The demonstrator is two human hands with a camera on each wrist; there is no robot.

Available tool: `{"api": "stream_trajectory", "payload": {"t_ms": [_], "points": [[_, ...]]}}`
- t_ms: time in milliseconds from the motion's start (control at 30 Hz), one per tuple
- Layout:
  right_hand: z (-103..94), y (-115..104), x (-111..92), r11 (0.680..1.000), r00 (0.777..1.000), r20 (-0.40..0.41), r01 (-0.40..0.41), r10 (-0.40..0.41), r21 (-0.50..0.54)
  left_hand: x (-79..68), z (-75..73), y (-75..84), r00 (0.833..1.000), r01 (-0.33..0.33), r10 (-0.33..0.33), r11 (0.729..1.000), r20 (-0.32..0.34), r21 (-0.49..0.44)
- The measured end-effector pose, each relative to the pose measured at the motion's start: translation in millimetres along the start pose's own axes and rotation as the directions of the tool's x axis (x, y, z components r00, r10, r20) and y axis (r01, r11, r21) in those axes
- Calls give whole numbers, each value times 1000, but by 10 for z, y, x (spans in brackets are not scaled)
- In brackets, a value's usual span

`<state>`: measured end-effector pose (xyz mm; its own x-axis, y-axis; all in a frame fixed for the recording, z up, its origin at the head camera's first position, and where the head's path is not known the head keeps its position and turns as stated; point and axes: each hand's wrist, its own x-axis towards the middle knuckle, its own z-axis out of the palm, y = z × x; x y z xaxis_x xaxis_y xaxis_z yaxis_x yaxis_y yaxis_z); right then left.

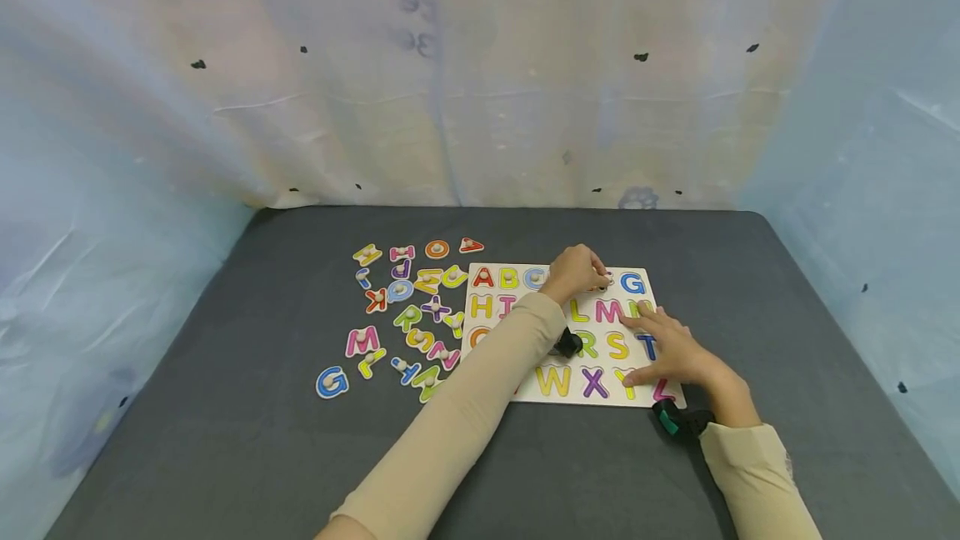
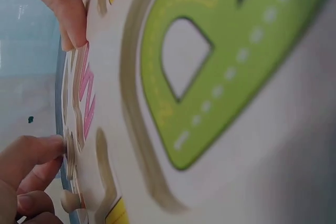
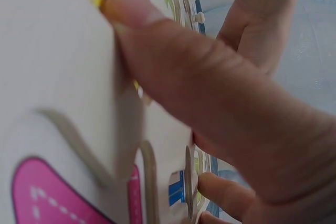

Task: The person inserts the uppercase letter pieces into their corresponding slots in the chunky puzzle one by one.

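My left hand point(image 1: 576, 273) reaches to the top row of the white alphabet puzzle board point(image 1: 525, 386). Its fingertips pinch the edge of a small letter piece point(image 2: 70, 156), whose letter is hidden. A wooden knob point(image 2: 71, 201) stands beside these fingers in the left wrist view. Spread across the board's right side, my right hand point(image 1: 671, 348) rests its thumb by the yellow Y point(image 1: 628, 383) and its other fingertips near the N point(image 1: 642, 307). The knobbed A point(image 1: 483, 277) and B point(image 1: 509, 277) sit in the top row.
Loose knobbed letters lie left of the board, among them a pink M point(image 1: 363, 342), a blue G point(image 1: 332, 382) and an orange O point(image 1: 437, 249). All rest on a dark grey table point(image 1: 225, 440). Pale plastic sheeting point(image 1: 495, 140) hangs behind and at both sides.
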<state>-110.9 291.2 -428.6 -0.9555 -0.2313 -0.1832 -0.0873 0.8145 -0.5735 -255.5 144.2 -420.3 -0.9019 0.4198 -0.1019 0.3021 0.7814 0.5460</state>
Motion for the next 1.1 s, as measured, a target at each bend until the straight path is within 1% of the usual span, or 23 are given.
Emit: {"api": "stream_trajectory", "payload": {"t_ms": [167, 400, 533, 667, 833, 933, 1033, 1100], "points": [[-5, -26, 5, 1000, 1000, 0, 2, -2, 3, -26, -28, -10, 1000, 9, -9, 1000, -2, -16], [4, -26, 24, 1000, 1000, 1, 6, -6, 17, -63, -49, 4, 999, 36, -36, 999, 0, 11], [21, -20, 30, 1000, 1000, 6, 0, 0, 19, -67, -43, -5, 1000, 27, -27, 1000, -17, 10], [16, -40, 6, 1000, 1000, 4, -11, 11, 5, -60, -61, -25, 999, -15, 13, 998, -30, -68], [-4, -50, -26, 1000, 1000, -5, -14, 14, -8, -131, -182, -35, 996, -87, 86, 983, -14, -164], [-3, -47, -29, 1000, 1000, -9, -13, 13, -4, -213, -267, -67, 991, -131, 131, 966, -16, -222], [0, -33, -33, 1000, 1000, -9, -10, 10, 0, -328, -349, -117, 986, -162, 167, 949, -2, -271], [0, -28, -33, 1000, 1000, -6, -14, 14, 3, -421, -396, -157, 982, -176, 187, 942, 11, -287]]}}
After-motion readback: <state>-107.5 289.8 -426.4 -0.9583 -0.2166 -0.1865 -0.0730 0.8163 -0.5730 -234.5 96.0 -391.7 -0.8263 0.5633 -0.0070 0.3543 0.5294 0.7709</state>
